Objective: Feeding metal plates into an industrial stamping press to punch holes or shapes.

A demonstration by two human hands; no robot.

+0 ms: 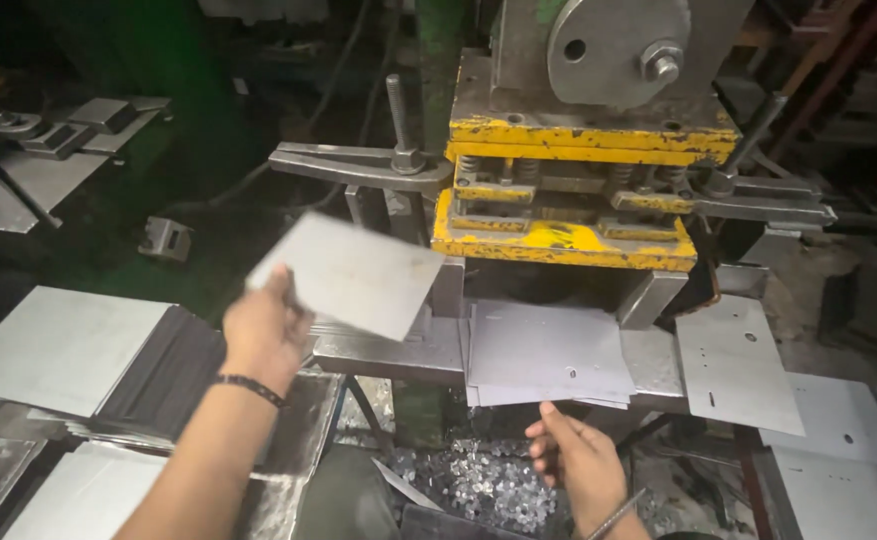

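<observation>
Steel sheet work at a yellow-painted punch press [568, 200], seen from the worker's head camera. The left hand [263, 330] is closed on the lower-left corner of a blank grey sheet [353, 272], pinching it between thumb and fingers and holding it tilted in the air, just left of the press opening and clear of the bed; no holes can be seen in this sheet, so it reads as not yet punched. The right hand [578, 460] is held below the front edge of the press bed, fingers loosely curled and holding nothing, its fingertips just under a small pile of sheets [548, 355] that lies on the bed beneath the die and overhangs toward the worker (whether the fingers actually touch the lowest sheet cannot be told). Small holes show in the top sheet of this pile, as they do in a punched plate [733, 360] lying to the right of the press, with more punched plates [838, 420] beside it. To the left, a thick stack of blank sheets [68, 345] rests near the left forearm. Bright metal slugs [478, 485] litter the floor under the bed. Judged from this layout, several pieces have already been punched and set aside, one blank is in hand, and a sizeable stock of blanks remains to be worked.
</observation>
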